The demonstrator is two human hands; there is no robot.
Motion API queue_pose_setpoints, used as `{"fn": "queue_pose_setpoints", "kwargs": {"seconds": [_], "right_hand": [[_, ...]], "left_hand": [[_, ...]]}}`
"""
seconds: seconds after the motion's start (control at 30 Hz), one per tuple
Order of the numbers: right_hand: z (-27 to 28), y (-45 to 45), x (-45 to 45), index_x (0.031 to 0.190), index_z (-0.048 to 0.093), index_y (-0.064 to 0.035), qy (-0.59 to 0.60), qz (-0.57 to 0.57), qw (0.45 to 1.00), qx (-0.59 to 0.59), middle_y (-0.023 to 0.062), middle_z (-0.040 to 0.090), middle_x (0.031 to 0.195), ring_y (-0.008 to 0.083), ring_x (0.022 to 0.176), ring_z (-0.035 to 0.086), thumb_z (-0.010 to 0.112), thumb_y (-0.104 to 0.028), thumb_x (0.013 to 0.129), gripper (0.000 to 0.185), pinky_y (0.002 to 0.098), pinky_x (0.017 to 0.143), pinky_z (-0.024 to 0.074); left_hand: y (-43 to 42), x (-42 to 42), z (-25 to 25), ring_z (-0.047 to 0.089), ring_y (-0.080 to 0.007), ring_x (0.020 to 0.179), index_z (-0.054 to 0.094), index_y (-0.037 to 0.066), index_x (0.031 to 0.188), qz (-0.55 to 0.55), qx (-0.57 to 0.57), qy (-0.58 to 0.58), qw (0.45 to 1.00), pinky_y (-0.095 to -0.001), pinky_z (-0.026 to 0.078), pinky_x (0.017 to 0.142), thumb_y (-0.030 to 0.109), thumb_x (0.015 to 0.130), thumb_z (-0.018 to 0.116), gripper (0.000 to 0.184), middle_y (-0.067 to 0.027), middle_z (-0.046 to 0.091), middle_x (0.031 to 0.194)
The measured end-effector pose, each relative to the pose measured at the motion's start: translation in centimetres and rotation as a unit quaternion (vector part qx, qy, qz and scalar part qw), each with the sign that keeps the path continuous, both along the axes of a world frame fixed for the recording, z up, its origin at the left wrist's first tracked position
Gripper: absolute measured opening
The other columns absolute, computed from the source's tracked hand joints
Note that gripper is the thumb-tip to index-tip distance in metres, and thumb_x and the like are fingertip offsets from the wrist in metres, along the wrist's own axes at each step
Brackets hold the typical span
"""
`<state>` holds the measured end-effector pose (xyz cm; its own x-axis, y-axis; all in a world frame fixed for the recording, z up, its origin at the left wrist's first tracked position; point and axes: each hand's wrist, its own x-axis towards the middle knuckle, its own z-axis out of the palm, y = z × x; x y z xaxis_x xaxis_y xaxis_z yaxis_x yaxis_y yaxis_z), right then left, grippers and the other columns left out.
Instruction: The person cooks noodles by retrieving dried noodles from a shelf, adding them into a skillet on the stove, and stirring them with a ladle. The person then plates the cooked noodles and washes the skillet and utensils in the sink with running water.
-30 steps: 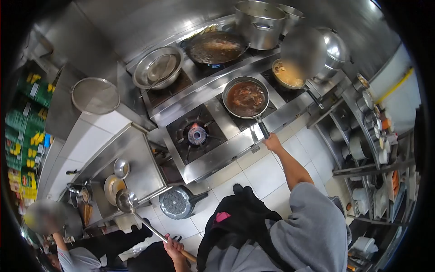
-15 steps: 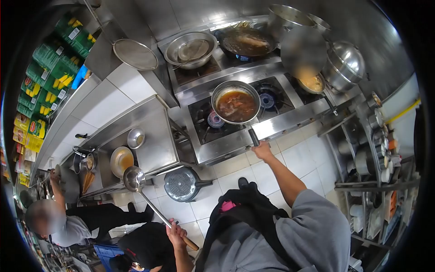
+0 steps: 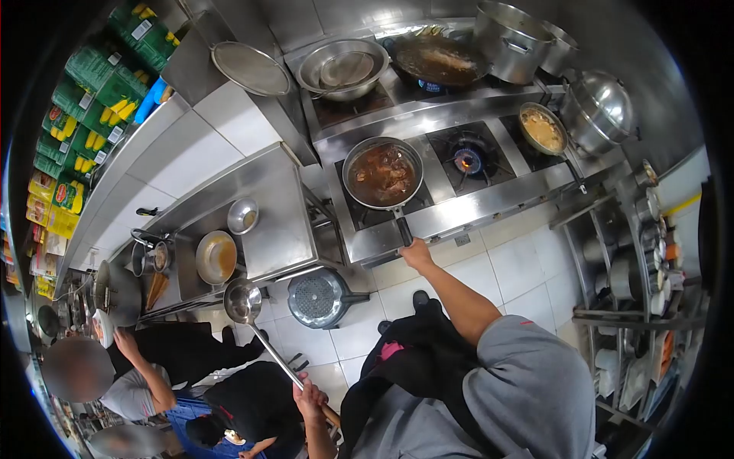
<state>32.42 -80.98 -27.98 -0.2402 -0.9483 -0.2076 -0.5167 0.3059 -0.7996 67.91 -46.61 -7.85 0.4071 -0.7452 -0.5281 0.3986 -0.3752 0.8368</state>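
Right grip, closed around the black handle of the round metal pan at the view's twelve o'clock, should hold the brown liquid level; left grip, closed round the long steel ladle, should steady its bowl at eight.

A lidded steamer pot stands right of the tall pot.

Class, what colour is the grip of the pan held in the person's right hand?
Black; the pan grip shows best in the head view.
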Motion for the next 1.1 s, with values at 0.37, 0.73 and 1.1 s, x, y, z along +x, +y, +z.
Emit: {"fn": "queue_pose_setpoints", "kwargs": {"seconds": [0.37,0.73,1.1], "right_hand": [[-6.5,3.0,-4.9,0.138,0.044,-0.0105,-0.598,-0.177,0.686,0.375,0.0162,0.054,0.137,0.0304,0.123,0.053,0.040,-0.066,0.098,0.068,0.0494,0.100,0.0442],[-18.8,-2.3,3.1,0.114,0.055,-0.0109,-0.722,-0.379,0.513,0.268,0.0120,0.056,0.105,0.0275,0.094,0.057,0.049,-0.038,0.101,0.030,0.0479,0.092,0.0498],[-17.5,-0.2,-14.8,0.129,0.047,-0.0169,-0.647,-0.484,0.543,0.228,0.0112,0.052,0.133,0.0311,0.120,0.053,0.049,-0.049,0.098,0.045,0.0506,0.096,0.0472]], "left_hand": [[-2.4,-1.4,0.8,0.027,-0.0050,0.038,0.055,0.015,0.124,0.017,-0.035,0.164,0.986,-0.0254,0.033,0.039,0.028,0.105,0.046,0.025,0.0078,0.026,0.053],[-8.0,-14.5,5.1,0.035,-0.0052,0.037,0.041,0.013,0.137,-0.008,-0.093,0.348,0.933,-0.0280,0.041,0.043,0.030,0.107,0.038,0.035,0.0071,0.032,0.053],[-26.4,-33.1,2.6,0.031,-0.0054,0.038,0.046,0.007,0.127,-0.177,0.023,0.309,0.934,-0.0246,0.035,0.041,0.020,0.103,0.049,0.027,0.0051,0.031,0.055]]}}
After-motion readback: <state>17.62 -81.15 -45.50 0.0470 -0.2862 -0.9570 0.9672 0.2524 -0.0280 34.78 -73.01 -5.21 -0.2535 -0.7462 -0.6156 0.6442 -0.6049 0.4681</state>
